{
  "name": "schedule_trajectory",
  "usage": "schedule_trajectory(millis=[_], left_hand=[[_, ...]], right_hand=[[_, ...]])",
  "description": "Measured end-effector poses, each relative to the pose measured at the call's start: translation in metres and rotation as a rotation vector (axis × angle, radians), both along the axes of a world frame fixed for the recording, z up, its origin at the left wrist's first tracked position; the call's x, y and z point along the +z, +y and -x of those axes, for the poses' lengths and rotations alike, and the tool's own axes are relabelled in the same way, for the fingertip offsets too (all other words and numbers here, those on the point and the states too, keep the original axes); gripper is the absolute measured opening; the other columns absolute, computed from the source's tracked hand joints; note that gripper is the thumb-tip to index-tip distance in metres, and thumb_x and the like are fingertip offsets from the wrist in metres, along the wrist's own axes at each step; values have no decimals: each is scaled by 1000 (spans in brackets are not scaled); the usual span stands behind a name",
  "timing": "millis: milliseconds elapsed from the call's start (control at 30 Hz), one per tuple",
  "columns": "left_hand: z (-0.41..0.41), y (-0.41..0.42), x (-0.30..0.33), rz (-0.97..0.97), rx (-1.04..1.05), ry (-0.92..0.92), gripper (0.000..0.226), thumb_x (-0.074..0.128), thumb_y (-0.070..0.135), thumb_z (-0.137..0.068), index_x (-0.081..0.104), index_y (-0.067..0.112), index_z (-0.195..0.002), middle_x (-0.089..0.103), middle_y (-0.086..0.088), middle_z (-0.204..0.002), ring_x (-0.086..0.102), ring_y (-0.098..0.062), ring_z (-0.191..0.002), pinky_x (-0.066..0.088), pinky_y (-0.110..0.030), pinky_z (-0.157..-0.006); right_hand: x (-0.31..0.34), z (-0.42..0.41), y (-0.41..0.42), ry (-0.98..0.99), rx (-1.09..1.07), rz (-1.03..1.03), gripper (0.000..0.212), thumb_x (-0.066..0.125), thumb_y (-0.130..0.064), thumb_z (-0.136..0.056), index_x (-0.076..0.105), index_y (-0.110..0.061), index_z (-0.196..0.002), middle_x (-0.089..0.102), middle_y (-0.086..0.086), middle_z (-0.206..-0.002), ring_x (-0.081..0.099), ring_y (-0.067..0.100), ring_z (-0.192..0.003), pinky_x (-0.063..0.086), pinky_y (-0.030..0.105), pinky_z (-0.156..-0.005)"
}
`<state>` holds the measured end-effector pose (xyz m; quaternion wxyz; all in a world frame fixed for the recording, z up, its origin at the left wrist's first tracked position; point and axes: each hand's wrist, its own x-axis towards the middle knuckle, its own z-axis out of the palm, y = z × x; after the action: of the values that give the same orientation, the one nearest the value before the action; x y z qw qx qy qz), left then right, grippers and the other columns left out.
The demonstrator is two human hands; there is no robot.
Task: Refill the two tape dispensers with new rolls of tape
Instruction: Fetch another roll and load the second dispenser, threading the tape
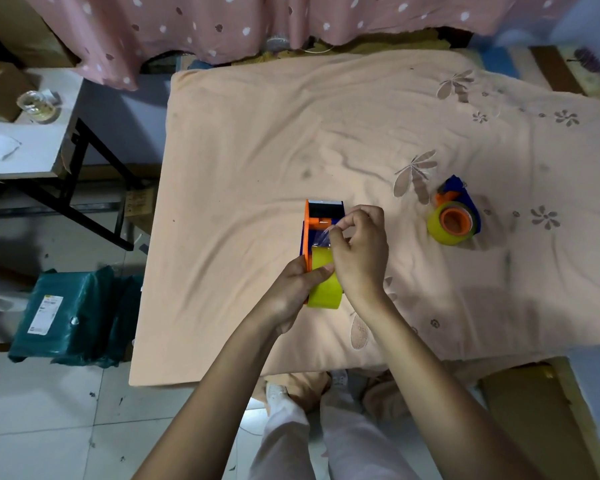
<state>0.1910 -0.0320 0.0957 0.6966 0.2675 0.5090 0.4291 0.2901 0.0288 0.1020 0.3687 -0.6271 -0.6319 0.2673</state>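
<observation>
Far-right dispenser (456,213) on cloth-covered table (257,150) looks loaded; near dispenser (323,233) holds yellow roll (324,289), left hand (291,292) gripping it, right hand (359,251) pinching clear tape end (321,237), threading probably unfinished

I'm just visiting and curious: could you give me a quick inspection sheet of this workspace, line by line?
Surface: peach flowered cloth covering the table, wrinkled.
Job's things: near dispenser, orange and blue, holds a yellow tape roll; clear tape end is drawn toward its roller. Second dispenser lies to the right with a yellow roll fitted.
Clutter: nothing seen on the cloth.
Hands: left hand grips the roll and dispenser; right hand pinches the tape end.
Cables: nothing seen.
Surroundings: side table with a glass container, green parcels on the tiled floor, pink curtain behind.
</observation>
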Motion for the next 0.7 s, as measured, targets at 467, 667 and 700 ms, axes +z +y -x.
schedule_trajectory(millis=[467,667,700], left_hand=[[2,3,11,-35,1,-53,21,58,14,-91,63,15,-111,74,0,-98,70,-16,-88,55,-32,-81],[2,7,21,-66,-81,25,22,51,9,-95,60,15,-114,74,3,-94,71,-13,-85,55,-26,-78],[2,7,22,-78,-91,34,22,51,8,-95,60,14,-114,74,2,-92,71,-14,-83,56,-26,-79]], right_hand=[[14,0,6,-27,-29,-74,6,61,-20,-82,57,-15,-81,54,-6,-110,60,9,-82,45,32,-60],[20,-1,20,-138,24,-85,7,60,-22,-82,57,-18,-78,51,-5,-111,56,8,-80,42,30,-57],[21,-2,23,-154,33,-78,7,60,-23,-82,58,-17,-78,51,-5,-111,57,11,-80,43,31,-56]])
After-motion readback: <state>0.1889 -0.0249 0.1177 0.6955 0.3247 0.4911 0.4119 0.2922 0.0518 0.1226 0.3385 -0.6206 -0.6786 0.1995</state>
